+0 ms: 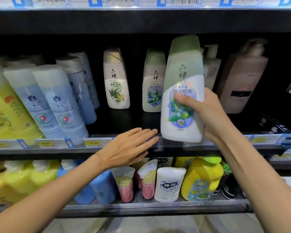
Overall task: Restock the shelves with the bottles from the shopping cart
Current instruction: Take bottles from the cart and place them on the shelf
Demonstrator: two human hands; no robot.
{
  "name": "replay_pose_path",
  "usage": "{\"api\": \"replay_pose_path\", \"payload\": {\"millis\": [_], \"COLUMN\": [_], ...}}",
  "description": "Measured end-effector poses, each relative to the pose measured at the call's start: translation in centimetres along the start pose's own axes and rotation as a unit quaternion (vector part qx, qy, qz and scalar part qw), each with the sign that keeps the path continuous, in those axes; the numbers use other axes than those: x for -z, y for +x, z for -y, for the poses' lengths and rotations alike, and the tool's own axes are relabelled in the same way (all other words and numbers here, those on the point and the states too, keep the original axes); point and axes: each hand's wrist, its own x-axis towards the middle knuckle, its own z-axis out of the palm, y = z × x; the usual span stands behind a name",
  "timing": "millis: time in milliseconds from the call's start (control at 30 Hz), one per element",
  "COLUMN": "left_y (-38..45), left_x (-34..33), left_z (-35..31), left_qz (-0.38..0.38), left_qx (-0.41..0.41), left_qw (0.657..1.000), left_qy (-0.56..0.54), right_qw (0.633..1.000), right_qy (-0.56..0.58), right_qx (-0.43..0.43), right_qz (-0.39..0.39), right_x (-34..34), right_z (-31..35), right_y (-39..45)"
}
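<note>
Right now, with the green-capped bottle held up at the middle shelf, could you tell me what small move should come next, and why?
Probably ease the green-capped bottle, gripped by the right hand, forward and down onto the bare shelf in front of the matching bottle. It hangs at the shelf's front edge, its base above the price rail, while the open left hand hovers by that edge.

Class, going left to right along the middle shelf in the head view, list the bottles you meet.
Yellow bottle → blue bottles → aloe bottle → small green bottle → held green bottle in right hand → pink pump bottle.
</note>
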Motion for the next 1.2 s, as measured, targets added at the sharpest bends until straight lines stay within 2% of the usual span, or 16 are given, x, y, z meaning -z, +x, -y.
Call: {"api": "replay_pose_path", "payload": {"millis": [167,267,533,767,833,967,1133,1200], "left_y": [-0.5,-0.5,-0.7,-0.7,-0.6,-0.6,-0.5,-0.5], "left_x": [-1.0,-1.3,-1.4,-1.4,-1.5,-1.6,-1.6,-1.5], "left_z": [0.1,0.0,0.1,0.1,0.0,-0.1,-0.1,-0.2], "left_qz": [-0.036,-0.058,-0.068,-0.062,-0.062,-0.066,-0.074,-0.073], "left_qx": [0.005,0.003,-0.017,-0.019,-0.021,-0.017,-0.015,-0.015], "left_qw": [0.999,0.998,0.998,0.998,0.998,0.998,0.997,0.997], "left_qy": [-0.008,-0.003,0.010,0.011,0.014,0.015,0.004,0.004], "right_qw": [0.999,0.998,0.994,0.986,0.977,0.924,0.935,0.926], "right_qy": [0.003,-0.040,-0.110,-0.159,-0.207,-0.369,-0.338,-0.360], "right_qx": [0.010,-0.006,-0.010,-0.025,-0.006,0.033,0.040,0.035], "right_qz": [-0.039,-0.055,-0.009,-0.031,-0.042,-0.097,-0.102,-0.107], "right_x": [-0.9,-1.4,-2.0,-1.2,-1.1,-1.2,-1.9,-2.1], "right_z": [-1.1,-3.1,-6.5,-6.1,-6.2,-6.9,-7.0,-7.1], "right_y": [2.3,3.4,4.7,5.1,4.6,3.5,4.3,5.1]}}
